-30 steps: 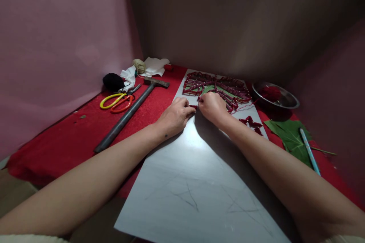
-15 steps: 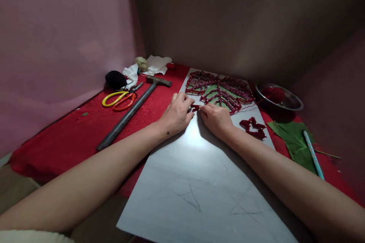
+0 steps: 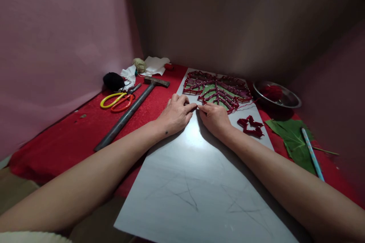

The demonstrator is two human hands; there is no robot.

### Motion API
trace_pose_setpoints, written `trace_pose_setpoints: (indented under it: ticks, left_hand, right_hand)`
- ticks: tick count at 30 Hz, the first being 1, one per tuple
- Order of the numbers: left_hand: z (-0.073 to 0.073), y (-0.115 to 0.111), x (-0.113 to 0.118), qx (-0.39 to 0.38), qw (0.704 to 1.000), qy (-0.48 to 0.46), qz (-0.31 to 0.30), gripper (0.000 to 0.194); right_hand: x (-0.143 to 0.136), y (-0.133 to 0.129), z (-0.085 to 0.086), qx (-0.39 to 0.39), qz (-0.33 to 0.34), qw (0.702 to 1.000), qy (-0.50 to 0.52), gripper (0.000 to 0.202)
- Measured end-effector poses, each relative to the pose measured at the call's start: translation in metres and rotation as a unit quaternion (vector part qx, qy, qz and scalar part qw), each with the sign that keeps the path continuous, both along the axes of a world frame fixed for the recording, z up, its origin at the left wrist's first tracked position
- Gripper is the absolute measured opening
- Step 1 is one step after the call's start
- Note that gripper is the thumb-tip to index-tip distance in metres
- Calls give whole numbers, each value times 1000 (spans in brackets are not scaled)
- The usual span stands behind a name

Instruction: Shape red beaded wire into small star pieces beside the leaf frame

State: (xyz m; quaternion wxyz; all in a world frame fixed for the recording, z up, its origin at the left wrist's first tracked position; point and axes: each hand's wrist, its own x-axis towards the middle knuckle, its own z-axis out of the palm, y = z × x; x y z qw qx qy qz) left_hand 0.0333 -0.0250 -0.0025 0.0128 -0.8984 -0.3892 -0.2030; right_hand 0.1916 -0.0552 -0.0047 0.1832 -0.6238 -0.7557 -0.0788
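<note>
My left hand [image 3: 176,114] rests on the white board [image 3: 182,159], index finger stretched out and the other fingers loosely bent. Its index tip meets the fingertips of my right hand [image 3: 215,117], which are pinched together. A red yarn strand [image 3: 249,104] runs from the bowl towards my right hand, which hides its end. Only a dark red speck shows between the fingertips. Behind the hands, a large leaf shape [image 3: 218,89] of nails and dark red yarn covers green leaf pieces. Right of my right hand sits a yarn-wrapped nail star [image 3: 251,126].
A hammer [image 3: 125,115], scissors [image 3: 116,102] and a black yarn ball [image 3: 113,81] lie left on the red cloth [image 3: 65,136]. To the right are a metal bowl [image 3: 293,102] with red yarn, a green leaf [image 3: 293,136] and a pen [image 3: 312,153]. Pencilled stars mark the board's near part.
My left index finger has stretched out to meet my right fingertips. The red yarn piece visible between the hands before is now mostly covered. The whole view has shifted slightly.
</note>
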Motion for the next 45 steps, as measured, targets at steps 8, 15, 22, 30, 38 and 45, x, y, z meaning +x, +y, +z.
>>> trace_pose_setpoints:
  ticks: [8,15,22,30,38,45]
  left_hand:
    - [-2,5,-1,1,1000,-3,-22,30]
    - [3,11,-6,-28,998,16,-59,29]
    - [13,19,-8,-21,992,71,-102,30]
    - [20,23,-9,1,983,120,-136,30]
    - [20,22,-7,13,982,122,-142,26]
    - [18,21,-9,5,985,103,-140,27]
  right_hand:
    - [1,-4,3,-10,-27,1000,3,33]
    - [4,-4,1,-21,1,999,-43,36]
    - [7,-2,7,-50,39,992,-110,40]
    - [9,1,9,-70,47,988,-129,43]
    - [10,3,9,-77,56,989,-116,40]
    - [9,0,8,-75,47,991,-103,37]
